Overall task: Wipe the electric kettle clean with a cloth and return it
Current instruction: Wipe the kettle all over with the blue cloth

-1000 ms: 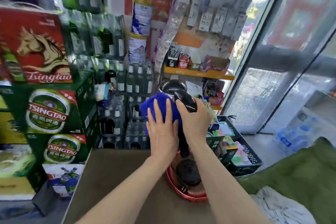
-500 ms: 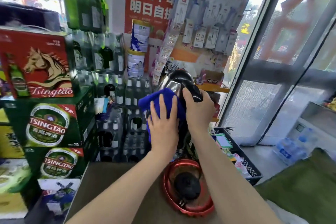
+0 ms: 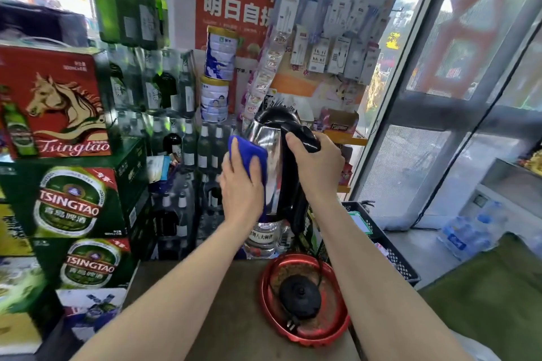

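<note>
A steel electric kettle [image 3: 273,152] with a black lid and black handle hangs in the air above the table. My right hand [image 3: 315,167] grips its handle from the right. My left hand [image 3: 242,187] presses a blue cloth [image 3: 249,155] flat against the kettle's left side. The cloth covers part of the steel wall. Below, the kettle's black round base [image 3: 299,296] lies in a red tray [image 3: 334,328] on the brown table [image 3: 228,316], with its plug and cord beside it.
Stacked Tsingtao beer cartons [image 3: 70,199] rise on the left. Bottles [image 3: 187,141] and milk powder tins [image 3: 215,97] stand behind the kettle. A black crate [image 3: 390,255] sits right of the table, with a green fabric surface [image 3: 484,302] beyond and a glass door [image 3: 457,97] at right.
The kettle has been lifted higher off its base. My left hand slid the cloth from the kettle's near face to its left side, exposing the steel wall.
</note>
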Demonstrator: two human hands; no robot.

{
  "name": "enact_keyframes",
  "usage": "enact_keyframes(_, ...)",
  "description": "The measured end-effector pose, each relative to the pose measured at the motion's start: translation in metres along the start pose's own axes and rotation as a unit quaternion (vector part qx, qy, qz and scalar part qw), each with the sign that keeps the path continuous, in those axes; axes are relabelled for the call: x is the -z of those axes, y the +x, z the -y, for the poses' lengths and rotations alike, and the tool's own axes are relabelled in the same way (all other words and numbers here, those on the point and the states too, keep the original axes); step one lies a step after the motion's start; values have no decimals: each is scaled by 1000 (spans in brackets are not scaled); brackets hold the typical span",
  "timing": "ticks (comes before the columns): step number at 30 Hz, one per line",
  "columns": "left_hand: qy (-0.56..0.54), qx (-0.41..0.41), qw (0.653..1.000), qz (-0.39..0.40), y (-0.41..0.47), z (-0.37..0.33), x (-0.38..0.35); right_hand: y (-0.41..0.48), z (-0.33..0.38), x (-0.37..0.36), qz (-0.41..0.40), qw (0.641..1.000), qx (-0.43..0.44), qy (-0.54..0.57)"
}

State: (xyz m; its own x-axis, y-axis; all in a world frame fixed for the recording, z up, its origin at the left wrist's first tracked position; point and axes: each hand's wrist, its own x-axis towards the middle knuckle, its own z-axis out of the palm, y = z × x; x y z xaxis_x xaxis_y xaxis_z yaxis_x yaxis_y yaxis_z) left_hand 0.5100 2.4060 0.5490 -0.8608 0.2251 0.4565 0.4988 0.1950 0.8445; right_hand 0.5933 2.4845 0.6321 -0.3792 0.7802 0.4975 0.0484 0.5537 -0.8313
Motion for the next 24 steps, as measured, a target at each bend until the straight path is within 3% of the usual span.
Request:
enact_keyframes(3,185,-96,978,6,-30,1,-17,7,-2,2,-6,1000,-4,15)
enact_keyframes(5,228,-122,966,-12,-23,-6,-19,9,-2,1,-4,1000,-5,29)
enact_keyframes(15,47,-130,990,-19,50,-31,10,15,9,11,-5,997,30,69)
enact_keyframes(17,-26,-86,996,-16,55,-26,10,17,8,12,-4,997,29,66)
enact_keyframes(19,-91,14,996,-19,51,-15,6,18,7,8,-6,998,34,55)
enact_keyframes(21,-82,56,995,-17,26,-8,-3,17,7,3,-20,998,40,42)
enact_keyframes(24,77,-35,996,-12,-21,-5,-26,15,3,-4,-40,998,33,39)
